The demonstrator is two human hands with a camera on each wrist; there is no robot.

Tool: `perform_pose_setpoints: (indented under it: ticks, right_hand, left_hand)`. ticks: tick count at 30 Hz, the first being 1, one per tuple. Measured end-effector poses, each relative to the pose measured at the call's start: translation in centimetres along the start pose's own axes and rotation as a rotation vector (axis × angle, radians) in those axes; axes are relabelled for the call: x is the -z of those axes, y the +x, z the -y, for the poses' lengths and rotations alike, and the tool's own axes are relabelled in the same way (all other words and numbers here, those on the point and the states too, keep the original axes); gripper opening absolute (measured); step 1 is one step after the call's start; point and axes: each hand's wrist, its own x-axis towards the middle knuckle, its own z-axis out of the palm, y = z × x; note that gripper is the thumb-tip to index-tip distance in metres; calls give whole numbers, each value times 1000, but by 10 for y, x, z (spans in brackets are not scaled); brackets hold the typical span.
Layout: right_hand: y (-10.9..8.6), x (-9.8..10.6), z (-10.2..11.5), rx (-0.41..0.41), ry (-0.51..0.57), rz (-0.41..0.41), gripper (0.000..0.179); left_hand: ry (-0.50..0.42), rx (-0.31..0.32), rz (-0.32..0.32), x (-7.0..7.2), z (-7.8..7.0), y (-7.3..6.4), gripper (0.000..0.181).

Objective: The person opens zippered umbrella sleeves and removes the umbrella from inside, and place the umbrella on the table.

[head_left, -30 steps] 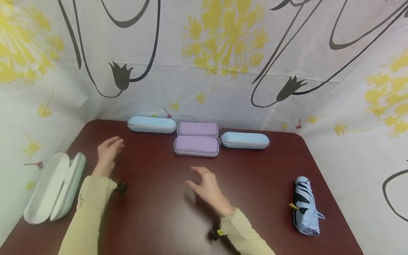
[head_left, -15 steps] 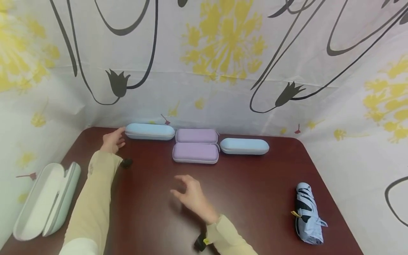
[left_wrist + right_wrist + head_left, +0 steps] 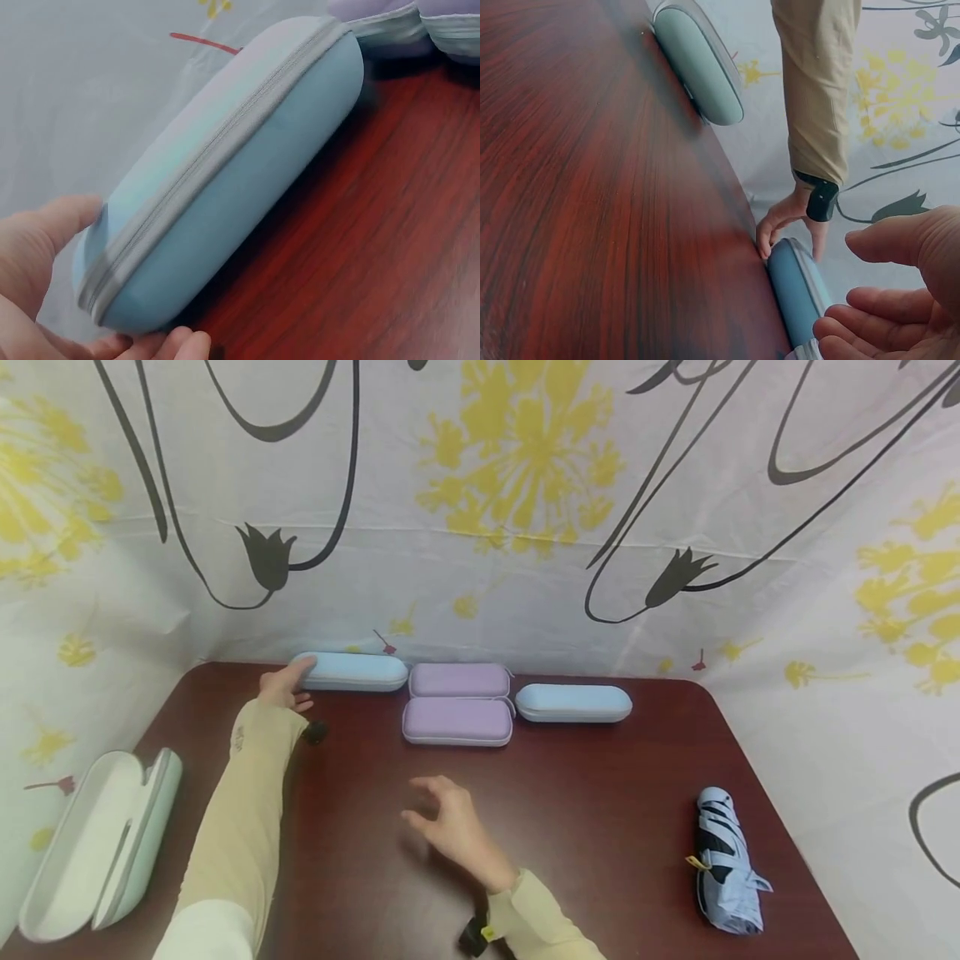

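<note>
At the back left of the table, my left hand (image 3: 287, 687) holds the left end of a light blue zippered pencil case (image 3: 358, 672). The left wrist view shows the thumb against the upper side of this pencil case (image 3: 232, 172) and the fingers curled at its lower end. The case lies closed along the back edge. My right hand (image 3: 454, 828) hovers over the middle of the table, holding nothing, its fingers loosely bent and thumb apart. In the right wrist view, the left hand (image 3: 786, 217) reaches down around the blue case's end (image 3: 791, 289).
Two purple zippered cases (image 3: 457, 722) lie one behind the other beside the blue one. Right of them is another light blue case (image 3: 573, 703). An open pale green case (image 3: 105, 843) lies at the left edge, a folded umbrella (image 3: 726, 860) at the right. Patterned cloth (image 3: 465, 568) surrounds the table.
My left hand has moved forward and right from beside the blue pencil case onto its left end. The right hand has shifted slightly left, then stayed still.
</note>
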Motion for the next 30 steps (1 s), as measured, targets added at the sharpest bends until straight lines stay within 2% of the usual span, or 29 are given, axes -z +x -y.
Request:
perform_pose_setpoints:
  ticks: [3,9,12,15,17,19,21,25,27,30]
  right_hand:
    - [-1,0,0,12,9,-3,34]
    - [-2,2,-1,34,10,-19,34]
    - [-3,3,-3,33,-5,-25,35]
    - [-4,5,-3,33,-19,-31,34]
    - [-4,6,-3,38,-20,-33,34]
    - [-4,7,-3,40,-19,-34,34]
    - [-4,7,-3,44,-28,-38,34]
    - [-5,8,-3,37,-47,-49,33]
    - [-5,8,-2,28,-37,-41,33]
    - [-5,8,0,24,-22,-27,33]
  left_hand:
    - [19,-3,-32,-6,-1,0,97]
    - [131,-3,-54,-16,-8,0,96]
    - [133,11,-66,-18,-11,2,94]
    - [123,14,-58,-17,-11,3,90]
    - [143,-6,-35,-15,-11,3,88]
    - [208,-51,18,-11,-12,2,85]
    - [322,-111,71,-7,-14,2,83]
    - [530,-263,152,2,-15,3,82]
    - [620,-366,173,6,-15,4,77]
    - [796,-564,204,11,-16,4,62]
